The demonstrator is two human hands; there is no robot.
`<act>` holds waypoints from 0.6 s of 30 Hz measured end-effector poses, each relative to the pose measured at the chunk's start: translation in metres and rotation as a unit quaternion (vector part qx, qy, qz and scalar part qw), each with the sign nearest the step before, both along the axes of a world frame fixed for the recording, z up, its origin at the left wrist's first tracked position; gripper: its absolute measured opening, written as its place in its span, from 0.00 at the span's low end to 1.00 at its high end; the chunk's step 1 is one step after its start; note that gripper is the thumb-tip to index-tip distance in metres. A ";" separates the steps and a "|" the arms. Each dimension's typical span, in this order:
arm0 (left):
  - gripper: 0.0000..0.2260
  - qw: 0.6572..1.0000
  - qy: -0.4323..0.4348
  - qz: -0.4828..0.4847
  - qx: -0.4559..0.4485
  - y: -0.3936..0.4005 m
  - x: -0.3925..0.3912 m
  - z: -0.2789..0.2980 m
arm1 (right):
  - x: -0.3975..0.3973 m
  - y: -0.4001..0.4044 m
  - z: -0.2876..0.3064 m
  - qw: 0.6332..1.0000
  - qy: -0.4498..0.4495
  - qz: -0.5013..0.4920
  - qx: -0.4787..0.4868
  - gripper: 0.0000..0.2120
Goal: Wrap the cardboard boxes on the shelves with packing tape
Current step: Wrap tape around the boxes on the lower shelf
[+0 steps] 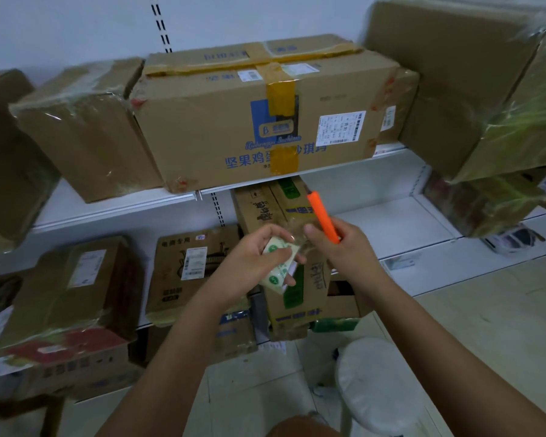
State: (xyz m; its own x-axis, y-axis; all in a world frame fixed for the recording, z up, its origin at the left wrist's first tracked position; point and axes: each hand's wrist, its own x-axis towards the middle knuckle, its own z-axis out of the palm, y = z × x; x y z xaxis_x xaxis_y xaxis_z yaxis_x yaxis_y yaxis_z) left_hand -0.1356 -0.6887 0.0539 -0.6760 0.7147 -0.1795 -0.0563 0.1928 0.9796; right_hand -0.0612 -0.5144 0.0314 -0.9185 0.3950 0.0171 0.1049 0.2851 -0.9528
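The fingers of the left hand are curled round a roll of packing tape, gripping it by its printed core, while the right hand pinches an orange utility knife between thumb and fingers, its tip pointing up and away. A short clear stretch of tape seems to span the gap between the two hands, though it is too faint to be sure. Both forearms reach forward from the bottom of the head view and meet in front of the lower shelf, the hands just beside each other and held in the air, touching no box.

As for progress, several boxes look finished: the one left of centre on the upper shelf and the large one at far right shine with clear film, and the lower-left box shows the same gloss. The big printed box in the middle of the upper shelf carries only old brown tape strips and appears unwrapped; the same seems true of the upright box right behind the hands. So the work is judged partly done, with at least these centre boxes left. The hands appear to be readying or cutting the tape end before the next box.
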 end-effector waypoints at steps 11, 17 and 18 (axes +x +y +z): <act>0.33 0.990 0.098 -0.047 -0.089 0.008 -0.006 0.004 | 0.000 -0.010 -0.014 0.990 -0.009 -0.144 -0.001 0.14; 0.28 0.849 0.433 -0.037 -0.301 -0.045 -0.035 -0.010 | 0.004 0.032 -0.027 0.957 0.003 -0.281 -0.075 0.13; 0.28 0.828 0.466 -0.032 -0.310 -0.050 -0.037 -0.015 | 0.004 0.037 -0.031 0.955 0.003 -0.285 -0.078 0.13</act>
